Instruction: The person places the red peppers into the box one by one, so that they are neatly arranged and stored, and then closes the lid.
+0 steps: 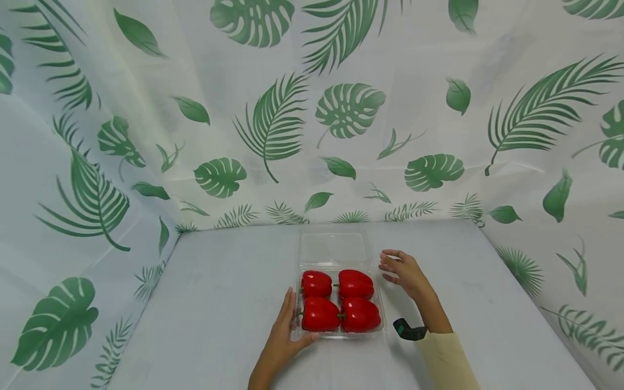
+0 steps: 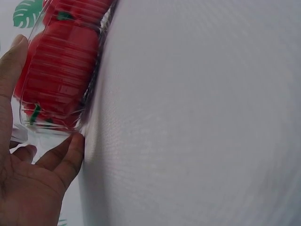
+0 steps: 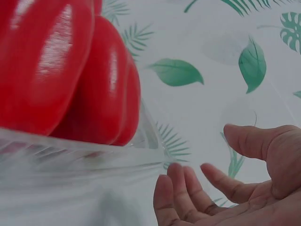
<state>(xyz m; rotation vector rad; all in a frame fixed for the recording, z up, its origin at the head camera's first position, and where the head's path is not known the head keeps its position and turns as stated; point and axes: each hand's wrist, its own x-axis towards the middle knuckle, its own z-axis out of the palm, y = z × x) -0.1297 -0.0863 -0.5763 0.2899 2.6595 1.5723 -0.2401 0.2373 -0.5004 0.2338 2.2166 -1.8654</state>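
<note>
A clear plastic clamshell container (image 1: pixel 336 336) lies on the table, its lid (image 1: pixel 333 248) folded back flat. Several red bell peppers (image 1: pixel 361 315) with green stems sit inside it in two rows. My left hand (image 1: pixel 283 338) touches the container's near left corner, fingers along the left side and thumb at the front edge. In the left wrist view, its fingertips (image 2: pixel 75 143) meet the container's lower corner. To the right of the container, my right hand (image 1: pixel 404 273) hovers with loosely bent fingers and nothing in them. The right wrist view shows it apart from the container wall.
A white-covered table (image 1: pixel 219 303) extends around the container. Behind it and on both sides hang white curtains (image 1: pixel 341 179) printed with green leaves. A dark device (image 1: pixel 408 329) sits at my right wrist, by a pale yellow sleeve (image 1: pixel 446 360).
</note>
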